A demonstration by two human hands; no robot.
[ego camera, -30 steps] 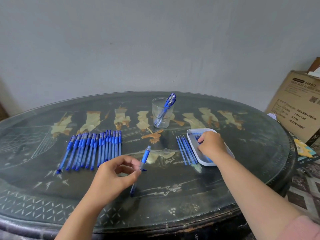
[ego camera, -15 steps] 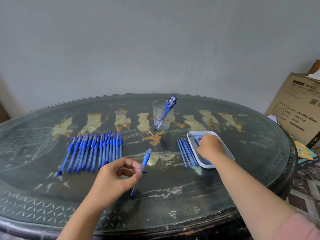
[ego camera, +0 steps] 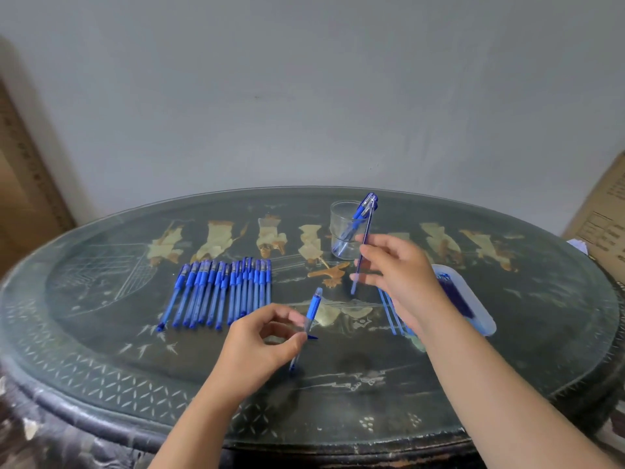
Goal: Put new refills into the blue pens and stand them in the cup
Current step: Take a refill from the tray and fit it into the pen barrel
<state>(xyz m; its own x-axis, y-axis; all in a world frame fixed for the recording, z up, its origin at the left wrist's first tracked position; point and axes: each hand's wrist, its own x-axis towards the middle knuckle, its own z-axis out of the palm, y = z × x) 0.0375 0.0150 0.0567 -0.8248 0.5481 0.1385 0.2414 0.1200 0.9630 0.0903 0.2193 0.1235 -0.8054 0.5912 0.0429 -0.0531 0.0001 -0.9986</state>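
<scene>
My left hand [ego camera: 260, 343] pinches a blue pen body [ego camera: 311, 313] between thumb and forefinger, its open end tilted up toward the middle of the table. My right hand [ego camera: 402, 275] holds a thin blue refill [ego camera: 362, 262] nearly upright, above the table between the pen body and the clear cup [ego camera: 345, 231]. The cup stands at the back with two blue pens [ego camera: 363, 211] leaning in it. A row of several blue pens [ego camera: 223, 292] lies at the left. A white tray [ego camera: 473, 306] of refills sits at the right.
A few loose refills [ego camera: 389, 313] lie on the glass beside the tray, partly under my right wrist. The dark oval table [ego camera: 101, 350] has a raised rim. A cardboard box [ego camera: 602, 228] stands off the table at far right.
My right hand has left the tray and risen toward the middle, now holding a refill. My left hand keeps the pen body in nearly the same spot. The camera has turned left.
</scene>
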